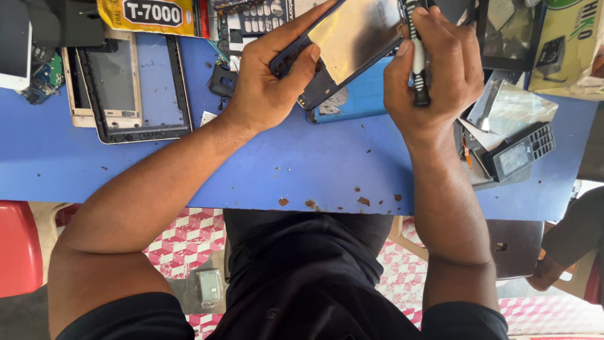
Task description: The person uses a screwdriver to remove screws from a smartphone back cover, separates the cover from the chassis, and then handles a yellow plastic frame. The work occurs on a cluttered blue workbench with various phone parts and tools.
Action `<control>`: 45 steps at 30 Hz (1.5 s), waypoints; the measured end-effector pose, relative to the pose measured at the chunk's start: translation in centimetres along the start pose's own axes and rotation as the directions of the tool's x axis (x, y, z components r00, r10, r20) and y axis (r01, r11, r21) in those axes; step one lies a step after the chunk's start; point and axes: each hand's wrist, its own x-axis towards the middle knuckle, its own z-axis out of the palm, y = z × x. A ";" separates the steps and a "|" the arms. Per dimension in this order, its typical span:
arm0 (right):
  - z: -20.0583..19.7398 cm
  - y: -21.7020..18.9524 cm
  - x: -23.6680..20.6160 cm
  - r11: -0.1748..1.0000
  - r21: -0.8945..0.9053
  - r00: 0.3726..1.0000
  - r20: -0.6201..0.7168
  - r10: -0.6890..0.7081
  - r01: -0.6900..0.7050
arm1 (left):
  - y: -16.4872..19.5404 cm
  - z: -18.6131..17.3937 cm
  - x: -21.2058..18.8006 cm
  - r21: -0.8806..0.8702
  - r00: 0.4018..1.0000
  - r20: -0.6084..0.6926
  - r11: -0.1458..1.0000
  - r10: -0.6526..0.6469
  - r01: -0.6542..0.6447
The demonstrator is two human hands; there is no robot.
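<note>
Head view only. Left hand (267, 79) is gripping a dark blue phone (343, 41), thumb curled over its lower edge, fingers wrapped behind; the phone is tilting above the blue table (251, 164) at top centre, shiny back panel facing up. Right hand (434, 69) is closing in a fist around a black-and-white striped screwdriver (417, 56), held upright, tip at the phone's right edge; exact contact point is hidden by the fingers.

Light blue flat panel (362, 97) is lying on the table right under the phone. Left of the hands, a black phone frame (135, 82) is lying flat with a gold frame (82, 94) overlapping its left side. Small circuit board (41, 79) is sitting near the far left edge. Yellow package (151, 14) is lying at the top edge, a keypad part (258, 22) just beside it.

Right side: a black keypad phone (519, 151) is resting on loose silvery sheets (516, 107). Cardboard box (569, 47) is sitting at top right with a small black part on it; its inside cannot be seen. Red stool (19, 245) is showing below the table at left. Another person's arm (566, 245) is showing at lower right.
</note>
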 end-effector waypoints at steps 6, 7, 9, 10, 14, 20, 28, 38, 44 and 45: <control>0.2 -0.1 0.2 1.000 0.006 1.000 -0.008 -0.005 0.005 | 0.0 0.2 -0.1 0.016 0.999 -0.007 0.999 0.039 -0.039; 0.2 -0.2 0.1 1.000 0.015 1.000 -0.001 0.009 -0.009 | -0.1 0.3 -0.1 0.019 0.999 -0.009 0.999 0.033 -0.033; 0.2 -0.3 0.0 1.000 0.011 1.000 -0.003 -0.008 0.008 | -0.1 0.3 -0.1 0.037 0.999 -0.013 0.999 0.035 -0.034; 0.3 -0.3 0.1 1.000 0.008 1.000 -0.009 -0.024 0.024 | -0.1 0.3 -0.1 0.045 0.999 -0.015 0.998 0.048 -0.047; 0.4 -0.2 0.1 1.000 0.031 1.000 -0.009 -0.007 0.007 | 0.0 0.3 -0.1 0.043 0.997 -0.019 0.996 0.075 -0.074; 0.5 0.0 0.1 1.000 0.017 1.000 -0.021 -0.021 0.022 | 0.2 0.4 -0.1 -0.026 0.999 -0.022 0.999 0.026 -0.027; 0.4 -0.2 0.5 0.999 0.041 1.000 0.013 0.001 -0.002 | 0.0 0.0 0.1 0.024 0.997 0.011 0.997 0.076 -0.077; 0.4 -2.9 0.3 0.980 0.128 0.972 0.160 -0.174 0.154 | 1.6 -0.4 1.2 0.022 0.994 -0.007 0.993 0.112 -0.112; 0.8 -2.9 0.1 0.938 0.339 0.966 0.211 -0.150 0.072 | 0.8 -0.6 1.2 0.033 0.991 0.037 0.992 -0.126 0.125; 0.9 -3.0 0.0 0.933 0.348 0.961 0.215 -0.173 0.090 | 0.5 -0.6 1.1 0.036 0.998 0.057 0.999 -0.006 0.004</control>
